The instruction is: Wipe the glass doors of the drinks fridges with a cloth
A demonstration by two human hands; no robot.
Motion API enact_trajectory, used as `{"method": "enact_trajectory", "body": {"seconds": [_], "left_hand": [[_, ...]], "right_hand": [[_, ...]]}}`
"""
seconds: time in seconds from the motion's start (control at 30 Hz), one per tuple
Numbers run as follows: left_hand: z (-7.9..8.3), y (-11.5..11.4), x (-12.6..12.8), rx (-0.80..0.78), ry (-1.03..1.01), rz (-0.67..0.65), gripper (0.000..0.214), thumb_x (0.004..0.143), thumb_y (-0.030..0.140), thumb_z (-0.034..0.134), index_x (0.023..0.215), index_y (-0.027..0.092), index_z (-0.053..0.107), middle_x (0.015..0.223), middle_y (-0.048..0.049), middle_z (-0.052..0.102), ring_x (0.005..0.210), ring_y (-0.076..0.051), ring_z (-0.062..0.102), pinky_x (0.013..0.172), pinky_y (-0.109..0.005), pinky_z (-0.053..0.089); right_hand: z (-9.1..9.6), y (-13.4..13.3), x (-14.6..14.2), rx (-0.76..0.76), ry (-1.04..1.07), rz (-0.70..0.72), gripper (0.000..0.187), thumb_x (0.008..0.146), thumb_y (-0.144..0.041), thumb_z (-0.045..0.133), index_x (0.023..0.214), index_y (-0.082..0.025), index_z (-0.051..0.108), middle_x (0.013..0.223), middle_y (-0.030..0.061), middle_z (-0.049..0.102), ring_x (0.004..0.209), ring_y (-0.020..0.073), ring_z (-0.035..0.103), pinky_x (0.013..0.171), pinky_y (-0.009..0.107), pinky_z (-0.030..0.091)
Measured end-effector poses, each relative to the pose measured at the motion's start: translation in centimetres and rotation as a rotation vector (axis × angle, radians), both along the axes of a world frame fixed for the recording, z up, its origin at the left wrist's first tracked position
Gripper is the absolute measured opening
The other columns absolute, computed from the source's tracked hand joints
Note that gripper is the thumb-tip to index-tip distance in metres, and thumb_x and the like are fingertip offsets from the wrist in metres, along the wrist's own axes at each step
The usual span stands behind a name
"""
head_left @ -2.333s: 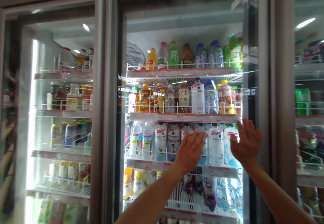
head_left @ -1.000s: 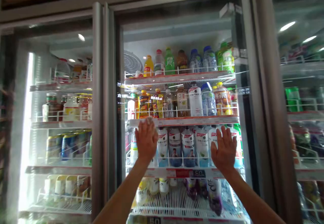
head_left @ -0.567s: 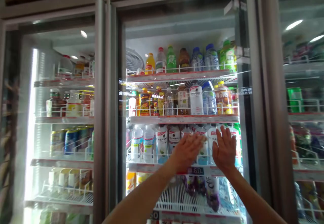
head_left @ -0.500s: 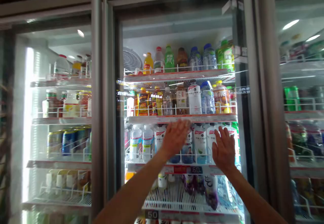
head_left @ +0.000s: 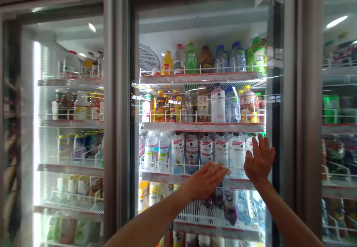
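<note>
My left hand reaches in front of the glass door, with its fingers stretched out flat toward the right. A small pale patch shows at its fingertips; I cannot make out what it is. Behind the glass at that height stand several white-labelled bottles on a wire-fronted shelf. My right hand is raised near the door's right side. Its fingers are spread, the palm faces the glass, and nothing is in it. Whether either palm touches the glass is hidden.
Metal frames part this door from a left door showing cans and bottles. More shelves stand behind glass at the right. Lower down, purple-bottomed bottles are on a wire shelf.
My left hand has moved right and down, from over the white-labelled bottles to below them. My right hand shows slightly farther right. The view has shifted a little.
</note>
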State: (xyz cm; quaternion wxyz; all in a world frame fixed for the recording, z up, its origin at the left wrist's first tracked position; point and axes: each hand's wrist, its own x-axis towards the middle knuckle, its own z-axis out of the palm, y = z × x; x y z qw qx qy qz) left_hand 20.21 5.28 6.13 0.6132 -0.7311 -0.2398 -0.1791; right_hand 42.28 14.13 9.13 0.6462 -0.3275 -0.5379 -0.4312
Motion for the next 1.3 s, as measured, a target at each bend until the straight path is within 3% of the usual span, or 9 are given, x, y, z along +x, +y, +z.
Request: {"method": "enact_trajectory", "body": {"seconds": [0.1,0.23,0.3,0.5,0.6,0.73,0.8,1.07,1.3], "left_hand": [[0.9,-0.5,-2.3,0.011,-0.035,-0.019,0.041,0.089,0.028,0.041,0.130,0.021,0.045,0.149,0.0001,0.026,0.140,-0.020,0.013,0.116,-0.041,0.012],[5.6,-0.7,-7.6,0.231,-0.586,-0.030,0.042,0.088,0.024,0.045,0.129,0.016,0.044,0.144,-0.0089,0.035,0.140,-0.021,0.011,0.115,-0.044,0.012],[6.2,-0.7,-8.7,0.293,-0.739,-0.028,0.043,0.087,0.022,0.046,0.130,0.014,0.043,0.143,-0.0125,0.036,0.140,-0.022,0.012,0.114,-0.044,0.016],[3.4,-0.2,-4.5,0.059,-0.252,-0.016,0.038,0.087,0.027,0.046,0.124,0.020,0.050,0.143,-0.0032,0.039,0.138,-0.021,0.020,0.115,-0.042,0.015],[7.5,0.3,-4.8,0.088,-0.272,-0.001,0.039,0.089,0.026,0.042,0.127,0.023,0.047,0.143,-0.0012,0.039,0.138,-0.018,0.022,0.115,-0.040,0.014],[16.0,0.5,-8.6,0.282,-0.930,-0.018,0.043,0.088,0.027,0.037,0.128,0.013,0.047,0.142,-0.0122,0.038,0.137,-0.026,0.023,0.112,-0.049,0.020],[18.0,0.8,-8.8,0.334,-1.102,-0.038,0.045,0.087,0.027,0.037,0.128,0.010,0.046,0.142,-0.0152,0.037,0.137,-0.028,0.022,0.111,-0.051,0.020],[14.9,3.3,2.6,0.158,-0.214,-0.047,0.042,0.089,0.028,0.038,0.130,0.019,0.045,0.143,-0.0034,0.038,0.135,-0.021,0.028,0.114,-0.043,0.016],[22.1,0.6,-7.4,0.304,-1.033,-0.018,0.043,0.087,0.028,0.038,0.125,0.011,0.049,0.141,-0.0143,0.040,0.135,-0.028,0.028,0.110,-0.050,0.022]], "right_hand": [[-0.8,0.0,0.8,-0.028,-0.061,-0.026,0.055,0.088,-0.027,0.036,0.141,-0.017,0.028,0.141,0.0146,0.038,0.134,0.0274,0.031,0.107,0.050,0.022],[-1.4,-0.1,1.4,-0.052,-0.083,-0.049,0.056,0.088,-0.028,0.036,0.143,-0.018,0.025,0.142,0.0140,0.038,0.134,0.0264,0.030,0.108,0.049,0.021],[-1.5,-0.1,1.4,-0.066,-0.070,-0.050,0.056,0.088,-0.029,0.036,0.142,-0.018,0.026,0.142,0.0140,0.038,0.134,0.0264,0.030,0.108,0.049,0.020],[-1.3,0.1,1.3,-0.046,-0.075,-0.026,0.056,0.088,-0.028,0.035,0.142,-0.018,0.026,0.142,0.0140,0.037,0.134,0.0278,0.030,0.107,0.051,0.020],[-1.3,0.1,1.4,-0.028,-0.091,-0.017,0.057,0.088,-0.027,0.037,0.143,-0.018,0.025,0.143,0.0139,0.036,0.134,0.0277,0.029,0.107,0.051,0.019],[-1.6,-0.1,1.4,-0.036,-0.090,-0.036,0.058,0.087,-0.026,0.038,0.143,-0.019,0.023,0.143,0.0138,0.036,0.134,0.0275,0.029,0.107,0.050,0.021],[-1.4,-0.3,1.2,-0.035,-0.082,-0.035,0.058,0.087,-0.026,0.038,0.143,-0.019,0.023,0.143,0.0139,0.036,0.135,0.0276,0.029,0.107,0.051,0.021],[6.5,-0.3,-1.7,-0.002,-0.053,0.016,0.055,0.087,-0.029,0.037,0.141,-0.018,0.029,0.143,0.0133,0.036,0.134,0.0255,0.030,0.108,0.049,0.018],[8.5,-0.2,-2.0,-0.021,-0.055,0.009,0.056,0.087,-0.028,0.037,0.141,-0.019,0.028,0.144,0.0121,0.034,0.136,0.0234,0.027,0.109,0.048,0.014]]}}
